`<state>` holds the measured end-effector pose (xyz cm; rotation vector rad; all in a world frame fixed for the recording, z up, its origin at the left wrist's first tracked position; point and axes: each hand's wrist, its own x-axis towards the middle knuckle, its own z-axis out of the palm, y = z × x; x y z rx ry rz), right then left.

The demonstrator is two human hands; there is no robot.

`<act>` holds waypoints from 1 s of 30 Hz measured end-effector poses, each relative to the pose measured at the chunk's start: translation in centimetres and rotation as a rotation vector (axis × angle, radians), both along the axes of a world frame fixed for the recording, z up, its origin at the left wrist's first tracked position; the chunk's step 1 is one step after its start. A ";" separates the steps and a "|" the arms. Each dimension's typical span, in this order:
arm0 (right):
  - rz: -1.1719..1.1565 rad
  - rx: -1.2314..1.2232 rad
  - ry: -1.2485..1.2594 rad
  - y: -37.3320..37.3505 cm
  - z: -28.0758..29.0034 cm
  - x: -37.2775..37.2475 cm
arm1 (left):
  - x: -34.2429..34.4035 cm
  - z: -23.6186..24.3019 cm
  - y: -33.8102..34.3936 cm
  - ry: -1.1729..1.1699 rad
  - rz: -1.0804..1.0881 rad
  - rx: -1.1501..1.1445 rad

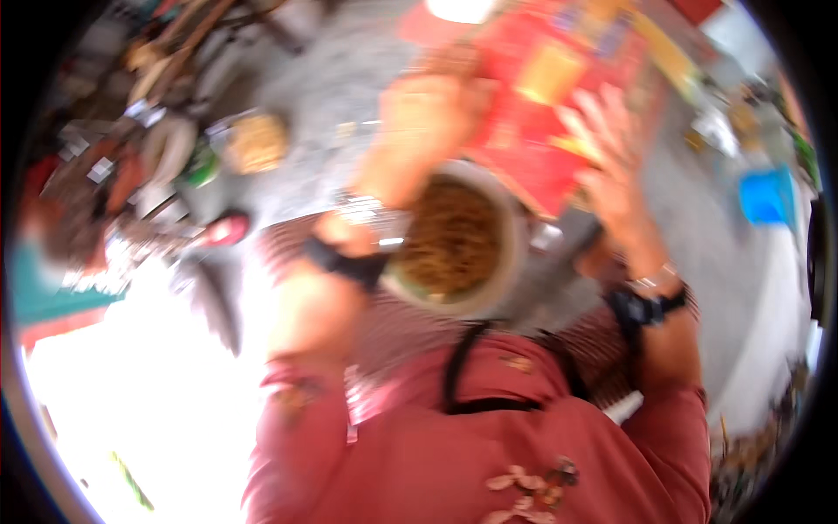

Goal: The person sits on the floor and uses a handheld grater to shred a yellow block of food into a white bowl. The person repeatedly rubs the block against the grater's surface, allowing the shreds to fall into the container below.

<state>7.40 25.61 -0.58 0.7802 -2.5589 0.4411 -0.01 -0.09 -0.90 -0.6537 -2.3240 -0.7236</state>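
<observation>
Motion blur smears much of the picture. My left hand (432,109) is over the left edge of a red, flat-topped surface (515,170). Its fingers are too smeared to read, and I cannot make out anything in them. Fingers spread apart, my right hand (607,153) is at the right side of that red surface, with nothing visible in it. A yellow-orange flat piece (552,73) lies on the red between and beyond the hands. Close to me, below my left hand, stands a round pale tub (517,249) filled with brown, stringy-looking bits (449,236).
A blue container (766,196) stands at the far right. On the left are a tan round heap (257,142), a green item (201,166) and jumbled clutter (105,175). A person's foot in red footwear (229,229) may be there, though blurred. Grey floor (305,96) surrounds these.
</observation>
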 end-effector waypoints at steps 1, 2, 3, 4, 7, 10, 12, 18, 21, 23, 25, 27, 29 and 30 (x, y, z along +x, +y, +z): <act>-0.013 0.021 0.026 0.4 0.3 0.3 | -0.3 0.1 0.2 -0.093 -0.060 -0.010; -0.037 0.064 0.037 0.0 0.8 0.6 | 0.1 0.0 0.4 -0.016 -0.005 -0.012; -0.028 0.038 0.013 0.1 0.6 0.7 | 0.1 -0.2 0.8 -0.073 -0.004 -0.004; -0.031 0.032 -0.013 0.6 0.4 0.7 | 0.5 -0.1 1.3 -0.076 0.037 -0.040; -0.033 0.098 0.022 0.8 -0.4 0.5 | 0.7 -0.7 0.6 -0.105 0.069 -0.062; 0.003 0.063 -0.001 0.8 -0.5 0.2 | 0.2 -1.1 0.6 -0.064 0.081 -0.074; 0.039 -0.065 0.005 1.6 -1.5 -0.4 | 0.1 -0.8 1.3 -0.137 0.047 -0.086; 0.024 -0.129 0.027 0.7 -2.0 -1.1 | 0.5 0.0 -0.5 -0.200 -0.033 -0.051; -0.085 -0.149 -0.038 0.0 -0.2 0.0 | 0.1 0.4 -0.5 -0.156 -0.064 -0.091; -0.108 -0.274 -0.033 0.1 -0.1 -0.4 | 0.8 1.4 0.2 -0.218 -0.041 -0.091; -0.142 -0.319 -0.036 0.3 -0.9 -0.8 | 0.6 1.4 -0.4 -0.273 -0.070 -0.098; -0.109 -0.359 0.043 0.1 -2.2 -1.2 | 0.0 0.1 -0.7 -0.169 -0.123 -0.030; -0.109 -0.409 0.069 -0.5 -2.1 -1.1 | -0.4 -0.1 -1.1 -0.284 -0.145 -0.024; -0.126 -0.379 0.116 -0.5 -2.1 -1.2 | -0.8 -0.5 -1.5 -0.321 -0.131 -0.023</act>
